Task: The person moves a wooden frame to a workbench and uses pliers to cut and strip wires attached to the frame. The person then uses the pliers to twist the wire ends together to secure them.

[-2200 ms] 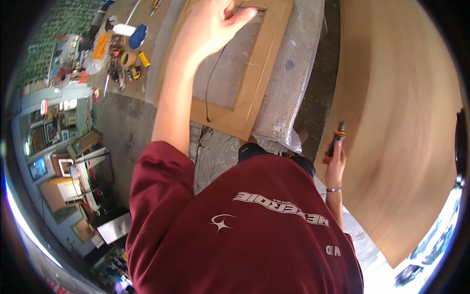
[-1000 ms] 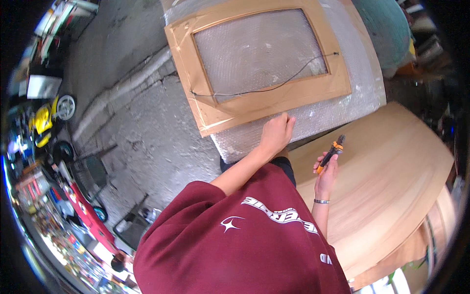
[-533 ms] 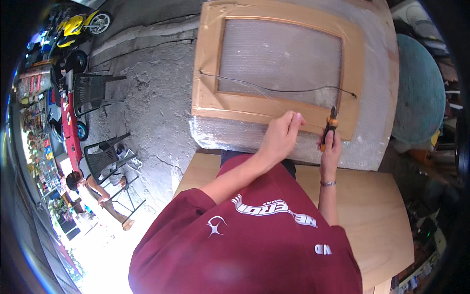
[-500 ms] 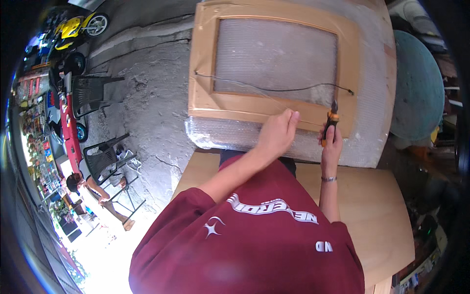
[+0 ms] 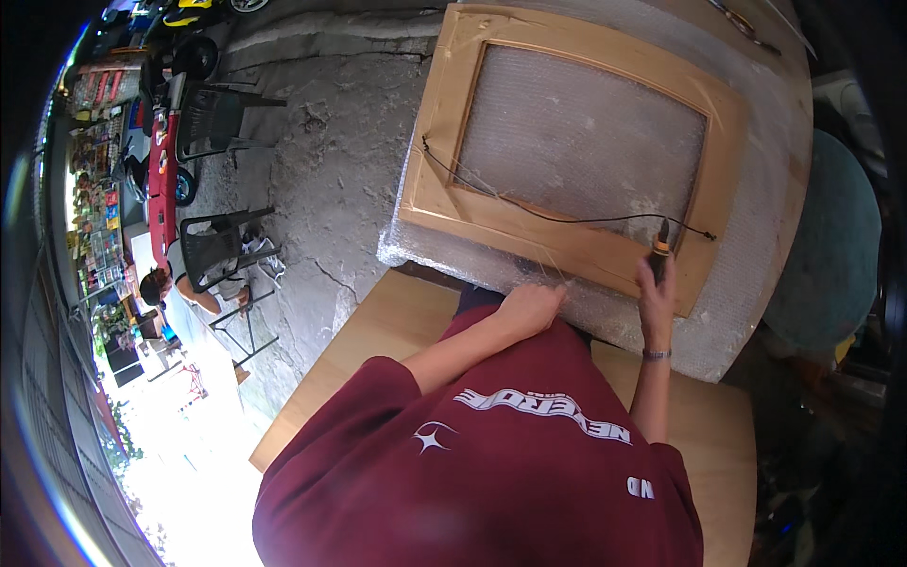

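Left hand [image 5: 532,310] lowered; one frame [image 5: 586,250]

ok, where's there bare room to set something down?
Bubble wrap inside the frame, above the cord; plywood between left forearm and floor. Crowded: frame's lower right, where right hand, pliers and cord end bunch up.

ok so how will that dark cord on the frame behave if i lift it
The dark cord is probably floppy, since it bows in a loose curve. It's likely light, being thin. Pulled far, it may tug the brown frame, as both ends appear fastened there.
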`<control>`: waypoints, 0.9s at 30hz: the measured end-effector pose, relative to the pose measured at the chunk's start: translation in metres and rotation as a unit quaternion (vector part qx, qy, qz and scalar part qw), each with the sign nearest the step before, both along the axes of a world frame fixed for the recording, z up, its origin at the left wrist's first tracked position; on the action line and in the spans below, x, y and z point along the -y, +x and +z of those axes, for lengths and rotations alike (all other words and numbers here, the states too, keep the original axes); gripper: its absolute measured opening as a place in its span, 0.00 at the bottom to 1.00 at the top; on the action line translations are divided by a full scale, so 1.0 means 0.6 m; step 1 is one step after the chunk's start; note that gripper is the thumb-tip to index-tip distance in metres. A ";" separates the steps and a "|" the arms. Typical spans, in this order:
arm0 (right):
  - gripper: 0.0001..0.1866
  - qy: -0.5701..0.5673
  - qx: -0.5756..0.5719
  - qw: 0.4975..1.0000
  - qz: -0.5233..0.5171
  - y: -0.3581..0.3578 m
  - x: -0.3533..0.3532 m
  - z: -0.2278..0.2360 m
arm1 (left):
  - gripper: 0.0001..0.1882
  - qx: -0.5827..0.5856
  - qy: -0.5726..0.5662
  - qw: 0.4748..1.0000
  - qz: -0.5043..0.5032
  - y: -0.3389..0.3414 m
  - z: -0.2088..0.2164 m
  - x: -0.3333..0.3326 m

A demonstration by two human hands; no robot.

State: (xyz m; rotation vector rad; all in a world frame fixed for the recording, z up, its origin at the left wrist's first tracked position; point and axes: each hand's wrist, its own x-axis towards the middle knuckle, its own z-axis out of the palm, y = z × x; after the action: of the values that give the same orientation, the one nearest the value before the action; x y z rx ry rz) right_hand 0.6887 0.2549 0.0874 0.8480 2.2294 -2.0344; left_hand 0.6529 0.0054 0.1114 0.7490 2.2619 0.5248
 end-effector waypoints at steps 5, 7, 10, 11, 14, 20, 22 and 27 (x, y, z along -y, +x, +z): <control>0.15 -0.092 0.006 0.980 0.179 -0.216 0.151 0.041 | 0.13 0.000 0.109 0.993 0.048 -0.027 -0.012 0.037; 0.20 0.187 0.015 0.919 0.348 -0.313 0.210 0.001 | 0.13 0.010 0.102 0.995 0.015 -0.042 -0.005 0.053; 0.24 0.259 0.040 0.855 0.447 -0.410 0.325 -0.003 | 0.12 -0.007 0.167 0.986 0.002 -0.044 -0.017 0.071; 0.23 0.263 0.048 0.841 0.471 -0.427 0.352 -0.013 | 0.12 -0.010 0.178 0.984 0.007 -0.049 -0.017 0.076; 0.21 0.236 0.045 0.857 0.455 -0.435 0.388 -0.054 | 0.10 -0.014 0.187 0.982 0.037 -0.071 -0.009 0.090; 0.11 -0.066 0.020 0.958 0.278 -0.434 0.330 -0.087 | 0.12 -0.074 0.253 0.937 0.229 -0.101 -0.035 0.165; 0.10 -0.151 -0.016 0.966 0.210 -0.437 0.298 -0.056 | 0.15 -0.045 0.191 0.937 0.290 -0.098 -0.061 0.197; 0.08 -0.041 -0.026 0.991 0.125 -0.424 0.210 0.009 | 0.18 -0.122 0.240 0.860 0.434 -0.176 -0.084 0.211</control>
State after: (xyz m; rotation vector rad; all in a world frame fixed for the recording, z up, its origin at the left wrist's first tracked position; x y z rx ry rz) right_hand 0.4342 0.1287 0.0927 0.4867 2.1326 -2.0339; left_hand 0.5472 -0.1214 0.0610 -0.0696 2.6698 1.5272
